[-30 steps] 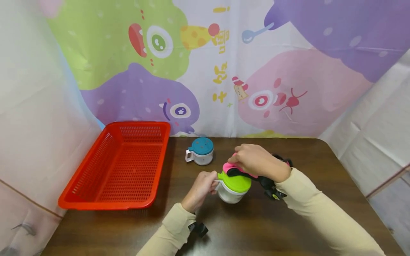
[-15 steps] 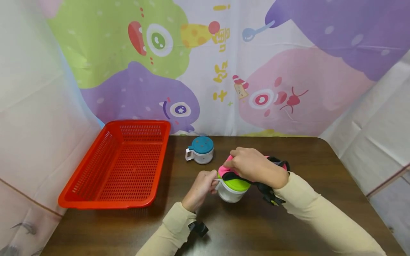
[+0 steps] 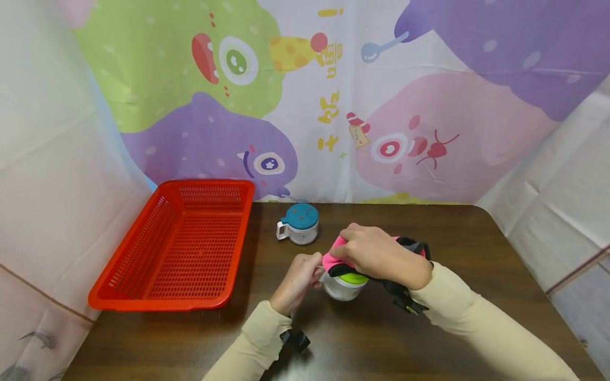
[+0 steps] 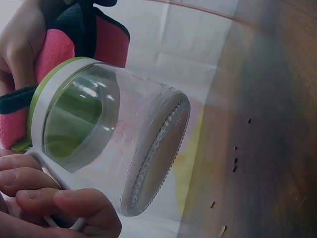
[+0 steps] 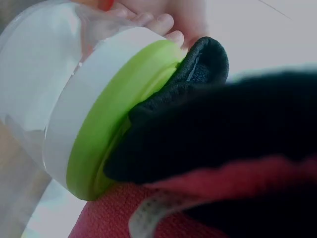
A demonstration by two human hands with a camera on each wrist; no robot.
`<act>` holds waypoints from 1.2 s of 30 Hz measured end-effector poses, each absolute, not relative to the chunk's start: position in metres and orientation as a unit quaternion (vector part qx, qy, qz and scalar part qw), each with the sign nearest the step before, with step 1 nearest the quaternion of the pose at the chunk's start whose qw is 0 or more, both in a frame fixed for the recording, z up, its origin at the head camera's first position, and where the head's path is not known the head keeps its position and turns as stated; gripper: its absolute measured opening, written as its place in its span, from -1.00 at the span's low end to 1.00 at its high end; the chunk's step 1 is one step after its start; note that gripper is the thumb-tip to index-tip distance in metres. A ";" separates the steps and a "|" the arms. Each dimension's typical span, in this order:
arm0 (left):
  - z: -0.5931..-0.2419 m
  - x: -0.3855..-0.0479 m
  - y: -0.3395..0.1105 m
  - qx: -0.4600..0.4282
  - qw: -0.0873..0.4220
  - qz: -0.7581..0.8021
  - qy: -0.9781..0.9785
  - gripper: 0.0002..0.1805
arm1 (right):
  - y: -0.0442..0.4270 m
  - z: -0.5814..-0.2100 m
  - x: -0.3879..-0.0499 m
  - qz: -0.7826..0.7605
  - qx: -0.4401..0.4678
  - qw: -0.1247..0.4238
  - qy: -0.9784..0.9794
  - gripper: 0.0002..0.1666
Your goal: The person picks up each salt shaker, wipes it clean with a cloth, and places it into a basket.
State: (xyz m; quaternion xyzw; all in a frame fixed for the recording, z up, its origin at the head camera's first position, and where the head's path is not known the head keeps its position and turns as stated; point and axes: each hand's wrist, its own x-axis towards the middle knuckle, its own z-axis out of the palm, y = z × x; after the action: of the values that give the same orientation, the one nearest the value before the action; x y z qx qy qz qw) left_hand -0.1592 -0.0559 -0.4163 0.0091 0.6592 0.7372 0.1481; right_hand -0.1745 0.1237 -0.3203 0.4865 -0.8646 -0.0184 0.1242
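My left hand (image 3: pixel 295 280) grips the white handle of a clear seasoning jar (image 4: pixel 143 114), its fingers curled round it. The jar is tilted and held above the table, its base towards the table in the left wrist view. It has a white collar and a lime green lid (image 5: pixel 106 116). A pink cloth with black edging (image 3: pixel 330 261) lies over most of that lid. My right hand (image 3: pixel 376 255) holds the bunched cloth against the lid from above, its fingers bent into the fabric. The cloth's far end hangs by the right wrist, and the right fingertips are partly hidden.
A similar jar with a blue lid (image 3: pixel 302 225) stands behind, near the table's back edge. At left is a red plastic basket (image 3: pixel 159 305) with slotted walls. Several small dark specks lie on the brown table (image 4: pixel 267 163). A printed curtain (image 3: pixel 329 174) hangs behind.
My right hand has slid the cloth left and slightly nearer across the lid, so less green shows. The left hand and the jar have hardly moved.
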 end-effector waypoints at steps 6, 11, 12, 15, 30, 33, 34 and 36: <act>-0.418 -0.159 -0.054 0.007 0.141 0.745 0.652 -0.63 | 0.127 -0.322 -0.170 -0.019 0.499 0.138 -0.856 -0.78; -0.419 -0.160 -0.054 0.000 0.140 0.747 0.649 -0.64 | 0.130 -0.322 -0.167 -0.023 0.509 0.137 -0.850 -0.73; -0.419 -0.160 -0.054 -0.002 0.141 0.747 0.649 -0.64 | 0.130 -0.321 -0.167 -0.024 0.509 0.134 -0.850 -0.72; -0.419 -0.161 -0.055 -0.004 0.142 0.744 0.654 -0.64 | 0.132 -0.321 -0.165 -0.023 0.506 0.130 -0.852 -0.71; -0.419 -0.161 -0.058 -0.009 0.139 0.746 0.652 -0.64 | 0.145 -0.324 -0.161 -0.012 0.478 0.104 -0.872 -0.62; -0.418 -0.162 -0.059 -0.012 0.141 0.743 0.654 -0.63 | 0.147 -0.324 -0.161 -0.002 0.467 0.094 -0.879 -0.62; -0.418 -0.163 -0.059 -0.013 0.141 0.742 0.656 -0.63 | 0.148 -0.324 -0.161 0.002 0.463 0.093 -0.882 -0.62; -0.417 -0.163 -0.060 -0.016 0.141 0.740 0.657 -0.63 | 0.151 -0.325 -0.162 0.004 0.458 0.095 -0.884 -0.64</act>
State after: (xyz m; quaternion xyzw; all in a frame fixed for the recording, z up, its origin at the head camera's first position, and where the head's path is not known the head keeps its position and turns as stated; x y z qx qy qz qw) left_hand -0.1630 -0.0598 -0.4175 -0.0164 0.6569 0.7404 0.1415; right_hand -0.1624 0.1505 -0.3248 0.4584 -0.8837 0.0038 0.0951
